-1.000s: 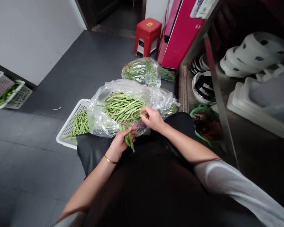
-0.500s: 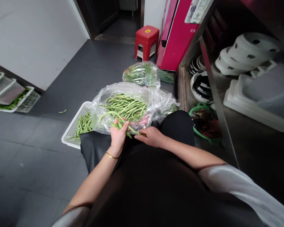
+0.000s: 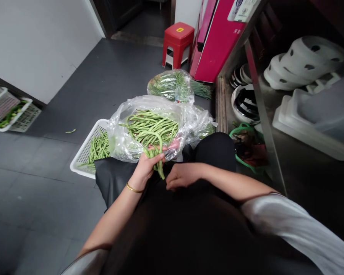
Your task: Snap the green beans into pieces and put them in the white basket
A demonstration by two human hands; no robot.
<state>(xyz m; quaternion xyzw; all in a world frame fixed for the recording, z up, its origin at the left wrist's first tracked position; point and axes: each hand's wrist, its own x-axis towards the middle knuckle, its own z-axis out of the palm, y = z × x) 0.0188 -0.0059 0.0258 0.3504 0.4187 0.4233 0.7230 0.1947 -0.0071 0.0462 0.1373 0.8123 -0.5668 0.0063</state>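
In my left hand (image 3: 146, 165) I grip a small bunch of green beans (image 3: 158, 162), with one long bean arching up over the bag and its end hanging below my thumb. My right hand (image 3: 181, 176) is closed just right of those hanging ends, apart from them; what its fingers hold, if anything, is hidden. Beyond my hands lies an open clear plastic bag (image 3: 119, 130) with a heap of long green beans (image 3: 151, 124). To its left, partly covered by the bag and my apron, a white perforated basket (image 3: 80, 162) contains short bean pieces (image 3: 99, 149).
Another plastic bag of greens (image 3: 167, 86) lies behind, near a red stool (image 3: 178, 42) and a pink cabinet (image 3: 218, 46). At right, a metal shelf (image 3: 263, 126) carries white plastic containers. A green basket (image 3: 242, 131) sits below. Stacked white baskets (image 3: 23, 118) stand far left.
My right hand has come away from the bean end and dropped slightly toward me. The long bean in my left hand has swung from slanting to nearly upright. The view has shifted slightly.
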